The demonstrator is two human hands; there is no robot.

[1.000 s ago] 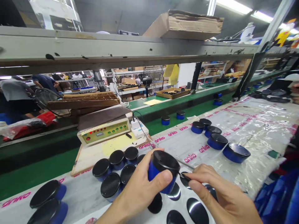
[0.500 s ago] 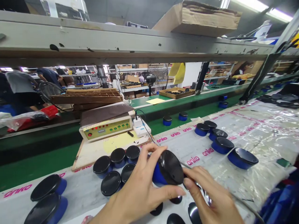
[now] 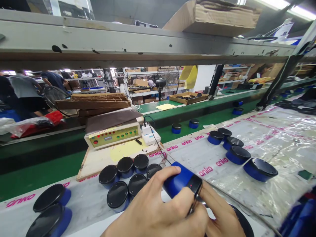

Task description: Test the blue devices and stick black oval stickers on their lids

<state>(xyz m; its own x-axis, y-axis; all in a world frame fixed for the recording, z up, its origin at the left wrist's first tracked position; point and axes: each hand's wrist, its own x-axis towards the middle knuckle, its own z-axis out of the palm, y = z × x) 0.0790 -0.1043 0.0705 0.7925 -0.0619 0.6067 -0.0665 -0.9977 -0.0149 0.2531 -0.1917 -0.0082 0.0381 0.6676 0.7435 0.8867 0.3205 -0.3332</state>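
Note:
My left hand (image 3: 160, 204) grips a round blue device with a black end (image 3: 181, 181) near the bottom middle of the head view. The device is tilted on its side, and a tiny red light glows on its black band. My right hand (image 3: 217, 210) is closed close against its lower right side, its fingertips partly hidden. Between the hands shows a bit of shiny metal, too covered to name. Just left of my left hand stand several similar blue devices with black tops (image 3: 118, 195). A grey cable (image 3: 244, 205) passes behind my right hand.
A control box with lit buttons (image 3: 113, 135) sits on a board beside a white power adapter (image 3: 149, 135). Behind runs a green conveyor (image 3: 160, 123) carrying more devices. More devices (image 3: 260, 169) stand at right. A metal shelf (image 3: 138, 41) crosses above. People (image 3: 24, 89) are at far left.
The device has been turned from its black face showing to its blue side showing. My right hand has come in closer, under the left, and the hands now overlap.

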